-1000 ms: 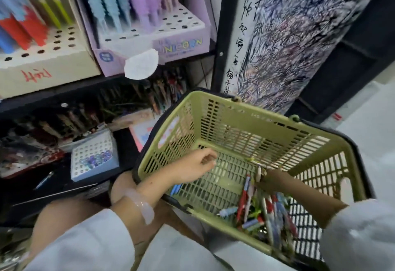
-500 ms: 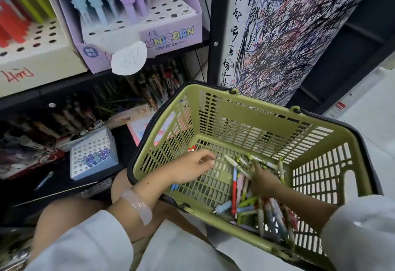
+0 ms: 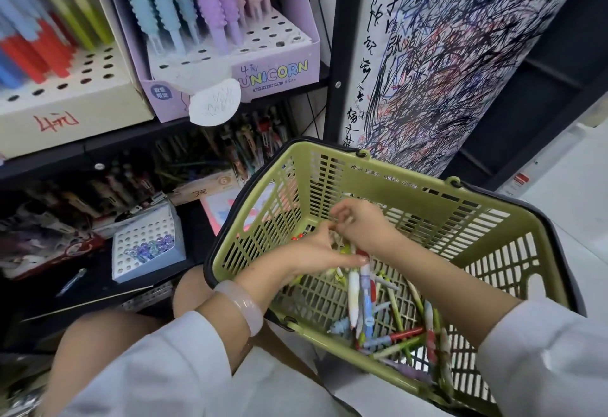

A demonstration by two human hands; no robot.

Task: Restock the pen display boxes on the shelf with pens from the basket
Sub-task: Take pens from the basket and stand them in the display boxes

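Nearest, 2 white sleeves reach forward over a bent knee. Both hands are inside a green basket (image 3: 493, 219) that rests tilted against the person's lap. The left hand (image 3: 316, 252), with a pale bangle (image 3: 241, 306) on its wrist, has its fingers curled around a few pens. The right hand (image 3: 362, 225) is just beside it, fingertips pinched on the upper ends of that same bundle. A loose heap of pens (image 3: 394, 327) lies in the near corner of the basket, so most stock appears not yet shelved.

Beyond, on the dark lower shelf, a small white box (image 3: 144, 245) holds only a few purple pens. Farther up, a lilac box (image 3: 230, 58) marked UNICORN shows many empty holes in its front rows. Restocking looks barely started.
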